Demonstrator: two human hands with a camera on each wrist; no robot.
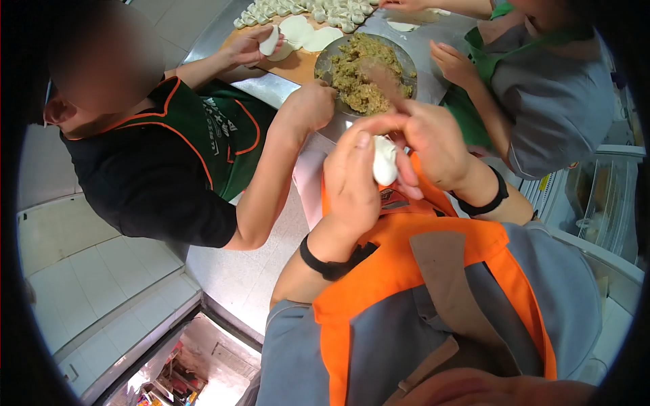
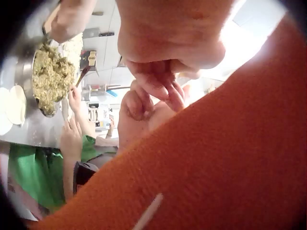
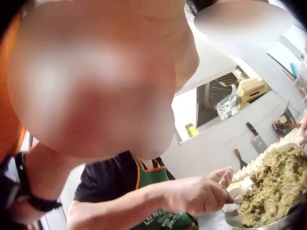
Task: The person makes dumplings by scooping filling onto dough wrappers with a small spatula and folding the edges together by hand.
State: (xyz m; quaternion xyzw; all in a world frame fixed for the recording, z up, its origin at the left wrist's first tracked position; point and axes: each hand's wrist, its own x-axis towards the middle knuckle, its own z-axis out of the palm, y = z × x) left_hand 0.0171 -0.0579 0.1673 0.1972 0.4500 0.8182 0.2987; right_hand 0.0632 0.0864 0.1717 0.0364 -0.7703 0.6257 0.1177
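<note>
In the head view, a plump white dumpling is held between my two hands at chest height. My left hand cups its left side with bent fingers. From the other side my right hand closes over it, and the fingertips of both hands meet at its upper edge. The left wrist view shows curled fingers but hides the dumpling; the right wrist view is blurred over the hands. Beyond them stands a metal bowl of greenish chopped filling.
A person at left holds a wrapper; their other hand is at the bowl. Flat wrappers and rows of dumplings lie on a wooden board. Another person in a green apron stands at right. A cleaver is behind.
</note>
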